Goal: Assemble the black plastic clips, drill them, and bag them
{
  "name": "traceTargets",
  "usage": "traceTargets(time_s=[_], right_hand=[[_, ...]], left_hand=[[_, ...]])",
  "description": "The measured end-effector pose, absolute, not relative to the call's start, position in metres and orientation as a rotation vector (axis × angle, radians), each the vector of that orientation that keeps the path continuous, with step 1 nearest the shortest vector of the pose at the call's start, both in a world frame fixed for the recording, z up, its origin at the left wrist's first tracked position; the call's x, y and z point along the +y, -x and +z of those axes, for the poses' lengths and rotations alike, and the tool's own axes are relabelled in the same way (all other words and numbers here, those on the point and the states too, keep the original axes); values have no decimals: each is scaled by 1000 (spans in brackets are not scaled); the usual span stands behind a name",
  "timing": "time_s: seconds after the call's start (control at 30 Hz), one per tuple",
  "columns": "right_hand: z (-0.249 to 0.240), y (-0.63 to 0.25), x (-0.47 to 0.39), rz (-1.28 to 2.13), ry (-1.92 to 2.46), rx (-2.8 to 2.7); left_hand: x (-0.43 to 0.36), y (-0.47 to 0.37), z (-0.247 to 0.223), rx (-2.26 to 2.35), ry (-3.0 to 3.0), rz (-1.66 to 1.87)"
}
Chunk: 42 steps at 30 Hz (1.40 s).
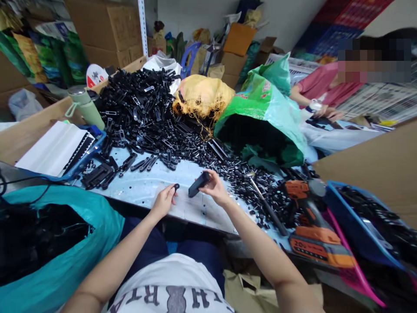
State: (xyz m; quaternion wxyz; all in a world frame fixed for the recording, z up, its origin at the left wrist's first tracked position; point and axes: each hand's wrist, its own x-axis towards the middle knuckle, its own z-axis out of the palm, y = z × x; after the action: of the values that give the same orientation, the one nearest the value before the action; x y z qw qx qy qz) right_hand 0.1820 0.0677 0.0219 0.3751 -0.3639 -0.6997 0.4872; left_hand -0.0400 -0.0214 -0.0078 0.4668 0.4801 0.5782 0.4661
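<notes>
Over the front edge of the light blue worktable [130, 195], my left hand [165, 201] pinches a small black part [176, 187] between thumb and fingers. Just to its right, my right hand [213, 188] grips a black rectangular piece [197, 184], which is tilted with its lower end toward my left hand. The two held parts are apart. Behind my hands lies a row of black folding pieces [145, 163], and a large heap of similar black parts [140, 104] rises at the back left. Small loose black parts [224, 165] spread behind and right of my right hand.
A hammer [269, 204] and an orange cordless drill [317, 230] lie at the right, near a blue basket [368, 226]. Behind are a yellow sack [203, 95] and an open green bag [260, 108]. A teal bag [100, 230] stands left. Another person [329, 87] works at the back right.
</notes>
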Motion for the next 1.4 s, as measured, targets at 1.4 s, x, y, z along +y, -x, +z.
traceTargets(time_s=[1.4], right_hand=[[13,-194,58,503,1380,-2215]], left_hand=[[-20,-7,5,1757,-2131,846]])
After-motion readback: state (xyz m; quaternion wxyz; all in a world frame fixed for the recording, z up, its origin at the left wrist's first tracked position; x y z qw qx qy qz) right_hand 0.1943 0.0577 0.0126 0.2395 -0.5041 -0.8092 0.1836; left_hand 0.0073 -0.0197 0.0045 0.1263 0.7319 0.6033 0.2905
